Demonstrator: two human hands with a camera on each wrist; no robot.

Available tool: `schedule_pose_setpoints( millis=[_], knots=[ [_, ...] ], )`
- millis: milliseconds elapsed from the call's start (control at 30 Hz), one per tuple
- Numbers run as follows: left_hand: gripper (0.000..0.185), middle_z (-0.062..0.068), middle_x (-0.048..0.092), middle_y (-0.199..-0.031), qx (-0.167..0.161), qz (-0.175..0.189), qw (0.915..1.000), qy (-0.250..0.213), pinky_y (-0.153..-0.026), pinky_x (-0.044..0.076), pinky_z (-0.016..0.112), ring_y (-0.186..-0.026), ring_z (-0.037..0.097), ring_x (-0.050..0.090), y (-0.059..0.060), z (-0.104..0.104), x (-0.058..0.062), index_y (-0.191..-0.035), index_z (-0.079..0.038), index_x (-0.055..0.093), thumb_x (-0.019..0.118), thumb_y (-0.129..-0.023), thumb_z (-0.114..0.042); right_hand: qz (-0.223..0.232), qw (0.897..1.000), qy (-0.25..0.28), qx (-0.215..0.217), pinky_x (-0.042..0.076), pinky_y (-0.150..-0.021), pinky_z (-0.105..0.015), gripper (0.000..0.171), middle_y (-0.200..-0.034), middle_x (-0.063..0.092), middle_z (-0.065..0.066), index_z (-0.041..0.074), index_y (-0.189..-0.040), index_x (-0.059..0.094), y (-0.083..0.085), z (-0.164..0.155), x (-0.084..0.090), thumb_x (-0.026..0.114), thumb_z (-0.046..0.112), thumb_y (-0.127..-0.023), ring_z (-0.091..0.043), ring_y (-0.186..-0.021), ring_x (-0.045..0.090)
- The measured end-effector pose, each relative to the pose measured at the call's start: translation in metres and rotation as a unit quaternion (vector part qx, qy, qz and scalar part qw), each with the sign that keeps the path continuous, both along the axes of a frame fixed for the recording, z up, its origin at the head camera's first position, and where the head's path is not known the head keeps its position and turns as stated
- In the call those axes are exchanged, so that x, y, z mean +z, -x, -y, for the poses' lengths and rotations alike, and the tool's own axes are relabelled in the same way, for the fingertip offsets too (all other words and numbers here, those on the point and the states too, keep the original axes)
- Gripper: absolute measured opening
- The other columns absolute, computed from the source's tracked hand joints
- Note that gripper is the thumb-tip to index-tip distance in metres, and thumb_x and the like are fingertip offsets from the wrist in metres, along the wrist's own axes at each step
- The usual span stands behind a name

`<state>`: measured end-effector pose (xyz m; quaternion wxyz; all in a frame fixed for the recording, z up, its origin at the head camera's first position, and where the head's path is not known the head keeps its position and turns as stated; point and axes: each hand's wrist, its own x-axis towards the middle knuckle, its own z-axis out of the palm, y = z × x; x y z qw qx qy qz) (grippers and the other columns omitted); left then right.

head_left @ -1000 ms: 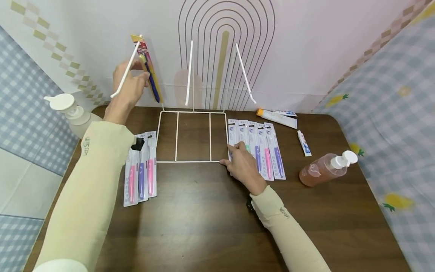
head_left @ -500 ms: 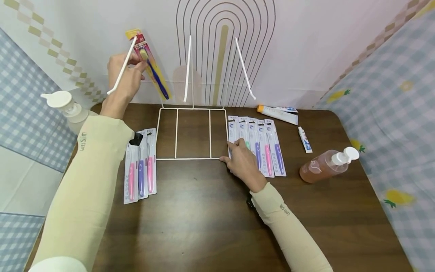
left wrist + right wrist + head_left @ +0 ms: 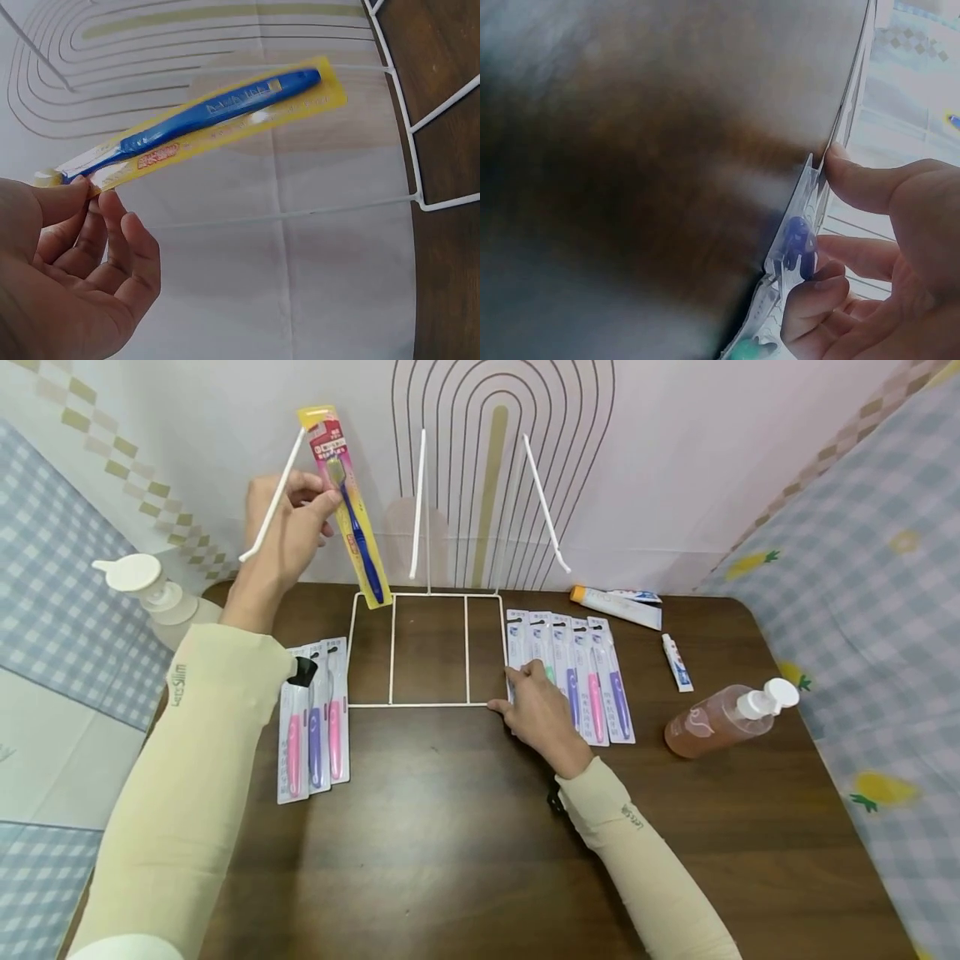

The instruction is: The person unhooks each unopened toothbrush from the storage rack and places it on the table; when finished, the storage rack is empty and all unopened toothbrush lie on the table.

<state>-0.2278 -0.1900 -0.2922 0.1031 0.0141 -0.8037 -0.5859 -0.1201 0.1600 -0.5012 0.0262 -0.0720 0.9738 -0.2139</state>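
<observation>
Since a second ago the yellow-carded blue toothbrush [image 3: 351, 502] has swung from behind the left hook to hang steeper, its foot now near the back left corner of the white wire rack [image 3: 427, 647]. The left hand [image 3: 288, 539] pinches its top, beside the rack's left prong [image 3: 272, 497]. Card print is too small to read; the sleeve [image 3: 177, 685] reads "Let's Slim". The right hand [image 3: 536, 710] grasps a packaged toothbrush in the row [image 3: 592, 672] beside the rack. Bare table [image 3: 450, 835] lies in front.
</observation>
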Motion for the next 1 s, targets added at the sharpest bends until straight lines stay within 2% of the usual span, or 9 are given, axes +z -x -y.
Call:
schedule_pose_setpoints(
  millis=[167,267,400,567,600,733,900,1000],
  knots=[
    [0.009,-0.022,0.072,-0.076,-0.016,-0.004,0.9998,0.012,-0.059,0.052,0.014,-0.06,0.001,0.063,-0.014,0.0,-0.008,-0.104,-0.011,0.077,0.072,-0.111,-0.016,0.012,1.0,0.001,0.004,0.062,-0.067,-0.048,0.077,-0.145,0.061,-0.025,0.008,-0.161,0.065,-0.002,-0.002,0.006,0.088,0.05,-0.101,-0.031,-0.084,0.072],
    [0.013,-0.024,0.067,-0.075,-0.02,0.025,0.9985,0.045,-0.062,0.049,0.016,-0.065,-0.001,0.061,-0.027,0.003,-0.017,-0.109,-0.013,0.074,0.069,-0.114,-0.024,0.011,1.0,-0.003,0.006,0.062,-0.067,-0.048,0.077,-0.146,0.06,-0.026,0.007,-0.162,0.065,-0.001,-0.004,0.007,0.088,0.049,-0.101,-0.031,-0.085,0.072],
    [0.023,-0.023,0.063,-0.072,-0.024,0.048,0.9951,0.083,-0.061,0.045,0.019,-0.066,-0.001,0.06,-0.045,0.01,-0.036,-0.12,-0.007,0.077,0.067,-0.116,-0.027,0.002,1.0,-0.013,0.004,0.062,-0.066,-0.05,0.079,-0.147,0.06,-0.026,0.006,-0.162,0.064,0.002,-0.01,0.002,0.088,0.049,-0.101,-0.031,-0.084,0.071],
    [0.029,-0.023,0.063,-0.067,-0.024,0.049,0.9967,0.06,-0.054,0.044,0.018,-0.06,0.0,0.058,-0.07,0.023,-0.07,-0.126,0.008,0.077,0.067,-0.115,-0.017,0.008,1.0,-0.016,0.006,0.063,-0.069,-0.051,0.079,-0.147,0.06,-0.026,0.005,-0.163,0.063,0.002,-0.014,0.004,0.087,0.05,-0.102,-0.033,-0.087,0.072],
    [0.03,-0.024,0.063,-0.068,-0.023,0.055,0.9965,0.058,-0.055,0.045,0.017,-0.061,0.0,0.058,-0.075,0.027,-0.076,-0.127,0.01,0.076,0.067,-0.116,-0.017,0.015,1.0,-0.018,0.006,0.063,-0.071,-0.052,0.079,-0.147,0.06,-0.026,0.005,-0.164,0.062,0.0,-0.013,0.01,0.086,0.049,-0.103,-0.033,-0.089,0.072],
    [0.034,-0.027,0.062,-0.069,-0.008,0.073,0.9946,0.073,-0.058,0.049,0.016,-0.062,-0.002,0.058,-0.09,0.044,-0.099,-0.127,0.01,0.076,0.065,-0.117,-0.02,0.016,1.0,-0.016,0.007,0.063,-0.071,-0.053,0.078,-0.145,0.059,-0.026,0.006,-0.164,0.062,-0.001,-0.013,0.012,0.085,0.049,-0.104,-0.033,-0.09,0.072],
    [0.036,-0.025,0.062,-0.067,0.012,0.102,0.9906,0.091,-0.055,0.046,0.02,-0.06,0.0,0.058,-0.11,0.066,-0.114,-0.131,0.011,0.075,0.064,-0.117,-0.021,0.007,1.0,-0.015,0.005,0.064,-0.074,-0.055,0.078,-0.143,0.059,-0.023,0.007,-0.164,0.062,0.0,-0.013,0.006,0.085,0.05,-0.103,-0.035,-0.094,0.074],
    [0.041,-0.026,0.062,-0.068,0.016,0.122,0.9879,0.095,-0.057,0.047,0.019,-0.062,-0.002,0.058,-0.123,0.074,-0.117,-0.136,0.014,0.072,0.063,-0.117,-0.02,0.007,1.0,-0.011,0.005,0.064,-0.074,-0.056,0.078,-0.144,0.059,-0.024,0.007,-0.164,0.062,0.0,-0.012,0.006,0.085,0.049,-0.103,-0.036,-0.094,0.074]
  ],
)
